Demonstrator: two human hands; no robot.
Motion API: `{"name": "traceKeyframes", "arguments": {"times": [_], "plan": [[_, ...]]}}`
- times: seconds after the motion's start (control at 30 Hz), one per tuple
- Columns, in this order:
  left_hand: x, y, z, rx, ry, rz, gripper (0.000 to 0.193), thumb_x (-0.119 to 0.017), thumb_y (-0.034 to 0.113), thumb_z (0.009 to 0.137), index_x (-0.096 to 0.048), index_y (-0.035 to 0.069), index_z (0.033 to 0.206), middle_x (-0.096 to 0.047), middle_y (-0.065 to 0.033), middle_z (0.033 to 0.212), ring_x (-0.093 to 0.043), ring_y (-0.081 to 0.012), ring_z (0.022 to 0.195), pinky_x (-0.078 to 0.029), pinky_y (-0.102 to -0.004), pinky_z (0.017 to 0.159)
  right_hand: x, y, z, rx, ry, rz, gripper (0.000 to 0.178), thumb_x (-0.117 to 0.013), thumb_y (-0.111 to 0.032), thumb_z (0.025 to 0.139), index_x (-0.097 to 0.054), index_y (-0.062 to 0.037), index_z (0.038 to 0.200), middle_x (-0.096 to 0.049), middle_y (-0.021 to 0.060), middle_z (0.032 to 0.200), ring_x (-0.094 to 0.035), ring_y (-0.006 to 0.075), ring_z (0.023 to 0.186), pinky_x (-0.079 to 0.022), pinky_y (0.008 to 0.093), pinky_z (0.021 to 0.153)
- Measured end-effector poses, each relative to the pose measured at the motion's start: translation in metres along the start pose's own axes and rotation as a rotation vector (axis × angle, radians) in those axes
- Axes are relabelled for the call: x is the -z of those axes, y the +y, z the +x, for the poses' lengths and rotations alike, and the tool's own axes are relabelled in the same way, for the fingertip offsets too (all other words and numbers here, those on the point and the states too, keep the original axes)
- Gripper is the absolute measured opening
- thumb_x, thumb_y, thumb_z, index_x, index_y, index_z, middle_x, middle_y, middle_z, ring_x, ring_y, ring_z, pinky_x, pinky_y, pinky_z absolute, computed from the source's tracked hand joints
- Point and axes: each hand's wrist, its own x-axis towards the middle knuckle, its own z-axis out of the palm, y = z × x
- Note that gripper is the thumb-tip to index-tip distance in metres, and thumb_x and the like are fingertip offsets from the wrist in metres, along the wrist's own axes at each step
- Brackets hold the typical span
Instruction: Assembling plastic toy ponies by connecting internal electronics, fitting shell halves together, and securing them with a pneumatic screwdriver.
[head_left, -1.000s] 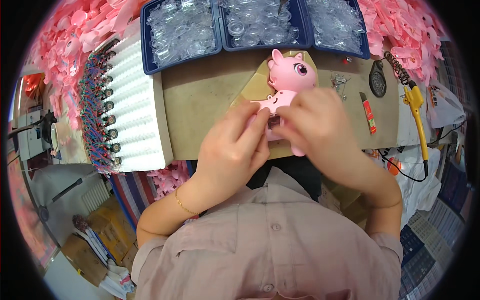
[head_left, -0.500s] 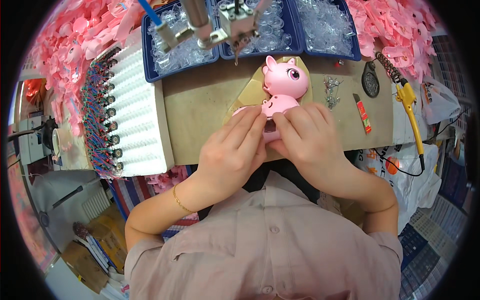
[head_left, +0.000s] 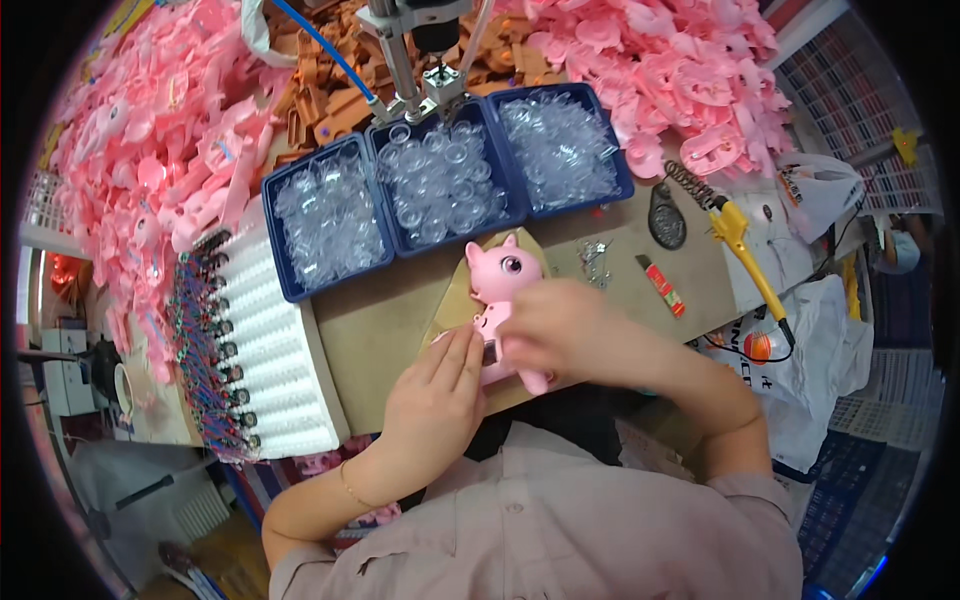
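Note:
A pink toy animal with pointed ears and a large printed eye lies on a yellowish holder on the bench. A small dark rectangular opening shows in its body, between my hands. My left hand grips the toy's lower left side, its fingers pressed together over the edge and the thumb hidden. Smeared by motion, my right hand is over the toy's right side. Its fingers, and anything in them, cannot be made out.
Three blue bins of clear plastic parts stand behind the toy, under a mounted machine head. At left is white foam with wired parts. To the right lie small metal pieces, a red cutter and a yellow soldering iron.
The view has tilted up and shifted, bringing more of the bins and heaped parts into sight. My right hand has lifted from its grip and blurs over the toy; my left stays on it.

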Motion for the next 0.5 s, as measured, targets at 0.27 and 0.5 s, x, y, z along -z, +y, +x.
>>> {"name": "traceKeyframes", "arguments": {"times": [0.27,0.5], "plan": [[0.017,0.012,0.044,0.004,-0.211,-0.006,0.062,-0.067,0.016,0.071,-0.047,-0.005,0.126,-0.060,-0.0199,0.109,-0.060,-0.0314,0.095,-0.049,-0.0393,0.078,0.035,0.127,0.048,-0.393,0.501,-0.750,0.006,-0.060,-0.006,0.074,-0.063,-0.0041,0.078,-0.061,0.0147,0.079,-0.062,0.0313,0.070,-0.051,0.0401,0.061],[0.061,0.021,0.004,0.599,-0.069,-1.799,0.054,-0.063,0.022,0.084,-0.044,0.006,0.132,-0.056,-0.0056,0.112,-0.057,-0.0203,0.096,-0.044,-0.0372,0.086,0.025,0.122,0.057,-0.137,0.682,-0.702,0.009,-0.060,-0.013,0.066,-0.057,-0.0042,0.064,-0.054,0.0099,0.073,-0.057,0.0254,0.072,-0.050,0.0354,0.053]]}}
